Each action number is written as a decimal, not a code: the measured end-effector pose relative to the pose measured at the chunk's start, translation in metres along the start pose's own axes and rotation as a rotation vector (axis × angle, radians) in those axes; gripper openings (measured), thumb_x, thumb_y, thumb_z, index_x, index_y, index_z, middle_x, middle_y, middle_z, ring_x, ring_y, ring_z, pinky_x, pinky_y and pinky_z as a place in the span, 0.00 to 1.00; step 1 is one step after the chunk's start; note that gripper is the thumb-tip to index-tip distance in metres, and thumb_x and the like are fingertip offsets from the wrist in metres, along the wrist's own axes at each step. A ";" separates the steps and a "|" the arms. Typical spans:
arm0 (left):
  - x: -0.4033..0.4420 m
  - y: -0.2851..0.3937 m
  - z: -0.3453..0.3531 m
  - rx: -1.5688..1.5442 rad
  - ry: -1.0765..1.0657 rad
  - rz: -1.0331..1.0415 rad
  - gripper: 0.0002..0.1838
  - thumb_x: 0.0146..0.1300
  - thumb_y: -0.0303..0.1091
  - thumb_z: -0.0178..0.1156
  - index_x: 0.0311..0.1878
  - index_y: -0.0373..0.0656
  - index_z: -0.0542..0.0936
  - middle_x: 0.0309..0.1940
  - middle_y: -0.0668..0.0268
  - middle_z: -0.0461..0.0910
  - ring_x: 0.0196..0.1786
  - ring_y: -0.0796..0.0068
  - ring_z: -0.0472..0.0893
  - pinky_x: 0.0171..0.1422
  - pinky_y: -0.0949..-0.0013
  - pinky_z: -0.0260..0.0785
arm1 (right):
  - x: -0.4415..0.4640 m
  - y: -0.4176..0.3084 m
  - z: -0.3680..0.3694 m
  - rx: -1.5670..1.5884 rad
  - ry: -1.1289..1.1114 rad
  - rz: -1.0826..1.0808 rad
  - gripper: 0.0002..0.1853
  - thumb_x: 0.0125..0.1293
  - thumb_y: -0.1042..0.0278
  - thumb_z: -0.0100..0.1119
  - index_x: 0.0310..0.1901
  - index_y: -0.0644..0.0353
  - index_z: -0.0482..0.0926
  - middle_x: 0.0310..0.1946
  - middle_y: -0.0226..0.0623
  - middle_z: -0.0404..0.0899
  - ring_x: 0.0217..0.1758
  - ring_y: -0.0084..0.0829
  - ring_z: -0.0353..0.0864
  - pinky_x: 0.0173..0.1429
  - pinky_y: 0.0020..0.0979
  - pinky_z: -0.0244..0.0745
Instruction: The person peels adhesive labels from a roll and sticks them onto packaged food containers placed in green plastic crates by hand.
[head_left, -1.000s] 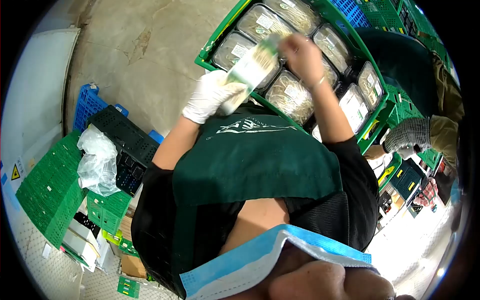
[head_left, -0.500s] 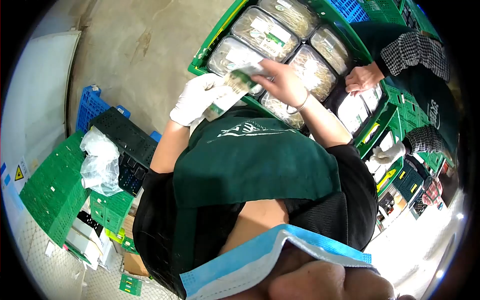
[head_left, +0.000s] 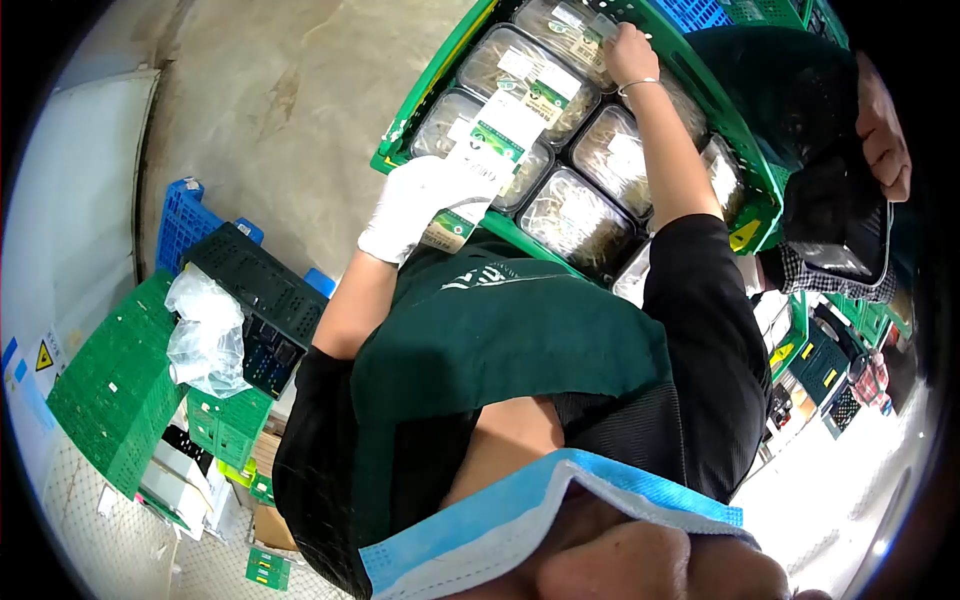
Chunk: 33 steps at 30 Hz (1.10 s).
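Your left hand (head_left: 408,205) pinches printed labels (head_left: 497,135) while your right hand (head_left: 632,56), whose grip I cannot tell, seems to be labelling a clear-lidded pack (head_left: 562,36), calling for flat pressing.

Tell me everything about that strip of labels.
The strip of labels is white with green printed bands and dark bars, and looks like thin paper or film. The gloved left hand holds it; one end slants out above the packs in the green crate, the other lies near the green apron. Whether it touches the packs is unclear.
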<state>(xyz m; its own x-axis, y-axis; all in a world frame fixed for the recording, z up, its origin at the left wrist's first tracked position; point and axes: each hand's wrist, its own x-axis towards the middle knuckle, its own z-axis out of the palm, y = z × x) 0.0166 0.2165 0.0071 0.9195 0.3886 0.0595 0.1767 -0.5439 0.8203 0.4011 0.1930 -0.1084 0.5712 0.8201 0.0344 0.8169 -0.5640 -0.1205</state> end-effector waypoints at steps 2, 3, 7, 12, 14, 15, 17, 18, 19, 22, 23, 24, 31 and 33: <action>0.001 0.000 0.011 -0.480 0.127 -0.260 0.13 0.50 0.29 0.56 0.40 0.38 0.76 0.33 0.64 0.77 0.35 0.76 0.75 0.40 0.73 0.68 | -0.018 -0.026 -0.030 -0.099 0.115 -0.005 0.28 0.53 0.48 0.52 0.52 0.59 0.65 0.49 0.50 0.68 0.48 0.45 0.71 0.49 0.38 0.67; 0.001 0.000 0.018 -0.960 0.260 -0.521 0.13 0.50 0.30 0.57 0.41 0.40 0.76 0.35 0.64 0.76 0.36 0.75 0.75 0.41 0.72 0.67 | -0.035 -0.039 -0.047 -0.200 0.230 -0.014 0.31 0.53 0.47 0.51 0.54 0.59 0.63 0.51 0.50 0.66 0.49 0.43 0.70 0.50 0.38 0.67; 0.010 0.001 0.040 -0.836 0.228 -0.439 0.14 0.53 0.30 0.56 0.43 0.38 0.73 0.36 0.65 0.75 0.38 0.77 0.74 0.44 0.72 0.67 | -0.127 -0.073 -0.122 1.150 -0.567 -0.255 0.28 0.56 0.48 0.52 0.51 0.63 0.66 0.41 0.43 0.71 0.42 0.29 0.72 0.45 0.30 0.68; 0.049 0.054 0.057 -0.736 0.109 -0.313 0.18 0.52 0.30 0.57 0.47 0.38 0.73 0.38 0.62 0.74 0.37 0.79 0.73 0.39 0.74 0.69 | -0.178 -0.069 -0.148 0.949 -0.455 -0.297 0.09 0.54 0.73 0.56 0.37 0.64 0.74 0.26 0.37 0.73 0.29 0.24 0.73 0.34 0.24 0.67; 0.058 0.061 0.067 -0.783 0.060 -0.454 0.17 0.53 0.31 0.56 0.46 0.36 0.73 0.36 0.62 0.75 0.33 0.80 0.74 0.30 0.77 0.69 | -0.188 -0.065 -0.148 0.901 -0.275 -0.283 0.08 0.53 0.71 0.57 0.35 0.64 0.74 0.23 0.39 0.74 0.25 0.28 0.73 0.32 0.25 0.68; 0.059 0.061 0.076 -0.780 0.045 -0.451 0.17 0.53 0.31 0.56 0.46 0.36 0.73 0.36 0.62 0.75 0.33 0.80 0.74 0.30 0.77 0.69 | -0.193 -0.061 -0.150 0.877 -0.220 -0.232 0.08 0.53 0.71 0.58 0.34 0.63 0.75 0.22 0.39 0.74 0.24 0.29 0.73 0.32 0.26 0.68; 0.066 0.063 0.097 -0.604 0.063 -0.618 0.13 0.54 0.32 0.55 0.41 0.36 0.75 0.29 0.65 0.76 0.29 0.79 0.74 0.28 0.76 0.68 | -0.199 -0.039 -0.145 0.710 -0.030 -0.282 0.08 0.53 0.67 0.58 0.32 0.62 0.75 0.21 0.39 0.76 0.24 0.31 0.75 0.30 0.27 0.69; 0.065 0.057 0.107 -0.398 0.009 -0.604 0.10 0.53 0.34 0.56 0.34 0.36 0.77 0.24 0.66 0.76 0.27 0.79 0.74 0.26 0.75 0.66 | -0.197 -0.025 -0.145 0.612 -0.020 -0.214 0.09 0.53 0.65 0.57 0.31 0.62 0.75 0.21 0.39 0.76 0.24 0.32 0.76 0.30 0.28 0.70; 0.063 0.065 0.109 -0.394 0.009 -0.603 0.10 0.53 0.34 0.56 0.34 0.36 0.77 0.24 0.66 0.76 0.27 0.79 0.74 0.26 0.75 0.66 | -0.191 -0.010 -0.146 0.519 -0.017 -0.156 0.10 0.54 0.64 0.57 0.30 0.62 0.75 0.21 0.39 0.76 0.24 0.33 0.76 0.30 0.30 0.70; 0.050 0.071 0.118 -0.579 -0.203 -0.333 0.11 0.53 0.34 0.58 0.32 0.35 0.76 0.27 0.64 0.77 0.28 0.80 0.75 0.31 0.75 0.67 | -0.127 0.075 -0.114 0.376 -0.037 0.015 0.13 0.56 0.58 0.53 0.37 0.59 0.72 0.30 0.42 0.76 0.33 0.35 0.76 0.37 0.33 0.70; 0.045 0.072 0.121 -0.569 -0.191 -0.342 0.11 0.53 0.34 0.58 0.32 0.35 0.76 0.27 0.64 0.77 0.28 0.80 0.75 0.31 0.75 0.67 | -0.113 0.098 -0.086 0.240 0.157 -0.133 0.16 0.56 0.56 0.52 0.40 0.58 0.71 0.34 0.42 0.75 0.38 0.36 0.75 0.39 0.34 0.69; 0.040 0.074 0.124 -0.735 -0.129 -0.516 0.11 0.52 0.34 0.58 0.33 0.34 0.76 0.27 0.64 0.77 0.28 0.80 0.75 0.32 0.76 0.68 | -0.113 0.103 -0.074 0.254 0.157 -0.144 0.16 0.56 0.56 0.52 0.40 0.58 0.71 0.34 0.42 0.75 0.38 0.36 0.75 0.39 0.34 0.69; 0.017 0.088 0.129 -0.951 -0.021 -0.702 0.13 0.55 0.31 0.56 0.40 0.33 0.73 0.29 0.62 0.78 0.30 0.79 0.77 0.34 0.78 0.68 | -0.141 0.091 -0.057 0.177 0.208 -0.031 0.37 0.55 0.42 0.48 0.59 0.60 0.56 0.54 0.47 0.64 0.53 0.45 0.66 0.54 0.43 0.62; 0.016 0.102 0.132 -0.955 -0.094 -0.717 0.12 0.55 0.32 0.56 0.40 0.33 0.73 0.30 0.62 0.78 0.30 0.80 0.76 0.33 0.78 0.68 | -0.181 0.066 -0.086 1.086 -0.321 -0.216 0.35 0.55 0.43 0.49 0.57 0.61 0.59 0.52 0.43 0.67 0.54 0.35 0.67 0.56 0.37 0.61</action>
<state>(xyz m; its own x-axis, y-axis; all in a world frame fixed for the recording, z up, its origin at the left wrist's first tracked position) 0.0955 0.0693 0.0165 0.7472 0.2998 -0.5932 0.3642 0.5619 0.7427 0.3581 -0.0010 -0.0377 0.2538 0.9642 -0.0767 0.3069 -0.1555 -0.9389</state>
